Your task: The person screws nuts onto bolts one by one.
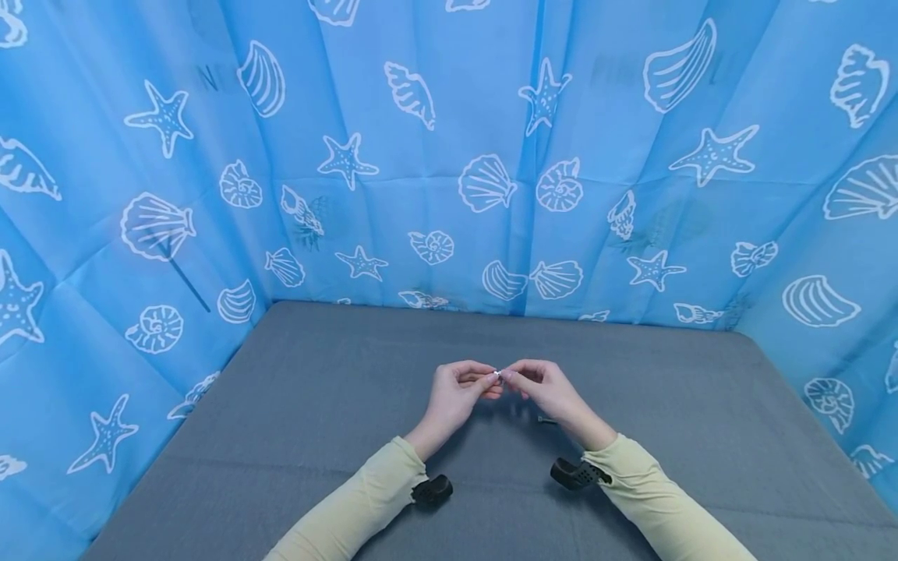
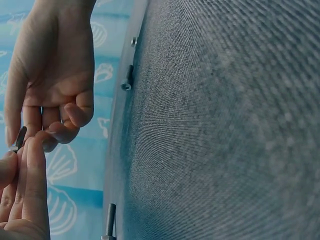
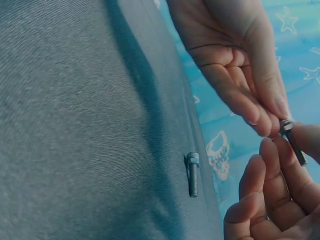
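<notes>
A small metal bolt [image 3: 295, 145] is held up between both hands above the grey table. My left hand [image 1: 457, 393] pinches its thick end, where the head and what looks like a nut [image 3: 286, 126] sit. My right hand [image 1: 550, 391] has thumb and fingertip on either side of the bolt's shank. In the left wrist view the dark bolt [image 2: 20, 138] juts out between the fingertips of the two hands. The other fingers of each hand are loosely bent, and fingertips partly hide the bolt.
A bolt with a nut by its head [image 3: 193, 174] lies on the grey table [image 1: 351, 374]. In the left wrist view another bolt [image 2: 127, 78], a small nut [image 2: 134, 41] and a bolt at the lower edge [image 2: 111, 220] show. A blue shell-patterned curtain [image 1: 435, 195] surrounds the table.
</notes>
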Motion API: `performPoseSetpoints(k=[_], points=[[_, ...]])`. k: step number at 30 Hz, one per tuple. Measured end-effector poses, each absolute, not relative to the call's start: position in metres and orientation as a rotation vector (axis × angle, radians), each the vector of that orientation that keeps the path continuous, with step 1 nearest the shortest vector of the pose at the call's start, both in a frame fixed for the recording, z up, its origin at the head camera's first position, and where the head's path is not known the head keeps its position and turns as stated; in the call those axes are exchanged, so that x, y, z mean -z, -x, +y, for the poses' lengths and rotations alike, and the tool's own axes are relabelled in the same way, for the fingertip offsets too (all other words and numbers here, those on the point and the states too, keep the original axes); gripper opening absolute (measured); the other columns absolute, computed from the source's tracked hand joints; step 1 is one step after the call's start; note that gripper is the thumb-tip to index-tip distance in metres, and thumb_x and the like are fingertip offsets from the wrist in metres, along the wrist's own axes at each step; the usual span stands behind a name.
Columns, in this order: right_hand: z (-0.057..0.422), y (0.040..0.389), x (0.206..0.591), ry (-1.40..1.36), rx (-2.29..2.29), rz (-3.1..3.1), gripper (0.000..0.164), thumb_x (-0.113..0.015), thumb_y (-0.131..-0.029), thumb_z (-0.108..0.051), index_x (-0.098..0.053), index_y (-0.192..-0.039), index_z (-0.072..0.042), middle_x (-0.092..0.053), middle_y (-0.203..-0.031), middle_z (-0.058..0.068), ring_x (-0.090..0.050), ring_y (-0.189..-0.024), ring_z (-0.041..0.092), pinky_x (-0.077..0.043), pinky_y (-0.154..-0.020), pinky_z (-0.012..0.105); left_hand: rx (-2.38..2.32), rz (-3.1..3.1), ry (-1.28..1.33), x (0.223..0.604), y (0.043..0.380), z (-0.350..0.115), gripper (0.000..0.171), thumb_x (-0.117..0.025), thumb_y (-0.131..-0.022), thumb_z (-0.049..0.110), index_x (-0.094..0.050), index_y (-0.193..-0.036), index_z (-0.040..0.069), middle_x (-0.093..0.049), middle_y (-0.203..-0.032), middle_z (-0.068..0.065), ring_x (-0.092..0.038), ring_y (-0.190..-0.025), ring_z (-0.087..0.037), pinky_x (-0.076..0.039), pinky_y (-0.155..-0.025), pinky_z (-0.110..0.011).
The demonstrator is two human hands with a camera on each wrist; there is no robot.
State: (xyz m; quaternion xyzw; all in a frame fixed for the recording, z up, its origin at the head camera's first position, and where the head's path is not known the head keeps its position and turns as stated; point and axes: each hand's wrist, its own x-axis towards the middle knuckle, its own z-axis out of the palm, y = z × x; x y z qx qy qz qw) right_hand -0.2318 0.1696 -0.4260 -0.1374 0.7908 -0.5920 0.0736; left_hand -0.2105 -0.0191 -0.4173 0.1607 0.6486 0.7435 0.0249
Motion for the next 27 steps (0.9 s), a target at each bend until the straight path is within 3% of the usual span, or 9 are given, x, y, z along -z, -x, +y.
performPoseSetpoints(k=[5,13,20,27], points=[[0.169,0.229,0.423,0.434,1.82,2.343,0.028,-0.062,-0.095,-0.02,-0.063,-0.109,0.004,-0.065,-0.095,0.016,-0.059,-0.08,0.029,-0.052,-0.068,0.037,-2.314,1.983,-0.488,0.418,0.211,-0.02,0.015,-0.062,-0.089,-0.006,-0.065,-0.101,-0.015,-0.068,-0.093,-0.028,-0.066,-0.085,-0.044,-0.058,-0.074,-0.041],[0.168,0.227,0.419,0.421,1.793,2.349,0.024,-0.06,-0.097,-0.018,-0.065,-0.106,0.004,-0.064,-0.096,0.025,-0.057,-0.084,0.04,-0.051,-0.069,0.04,-2.305,2.007,-0.497,0.417,0.209,-0.019,0.015,-0.062,-0.089,-0.007,-0.065,-0.101,-0.015,-0.067,-0.093,-0.028,-0.067,-0.085,-0.044,-0.058,-0.074,-0.041],[0.168,0.228,0.423,0.419,1.802,2.37,0.028,-0.063,-0.095,-0.025,-0.066,-0.108,0.0,-0.066,-0.095,0.013,-0.058,-0.081,0.033,-0.05,-0.068,0.037,-2.304,2.002,-0.487,0.417,0.21,-0.02,0.015,-0.063,-0.089,-0.006,-0.066,-0.101,-0.014,-0.068,-0.092,-0.027,-0.067,-0.084,-0.043,-0.058,-0.074,-0.041],[0.168,0.229,0.423,0.406,1.817,2.36,0.029,-0.064,-0.094,-0.024,-0.066,-0.109,0.001,-0.066,-0.096,0.015,-0.059,-0.08,0.03,-0.051,-0.07,0.037,-2.307,1.998,-0.492,0.418,0.21,-0.02,0.015,-0.063,-0.089,-0.006,-0.065,-0.101,-0.015,-0.067,-0.093,-0.029,-0.066,-0.085,-0.045,-0.058,-0.074,-0.04]])
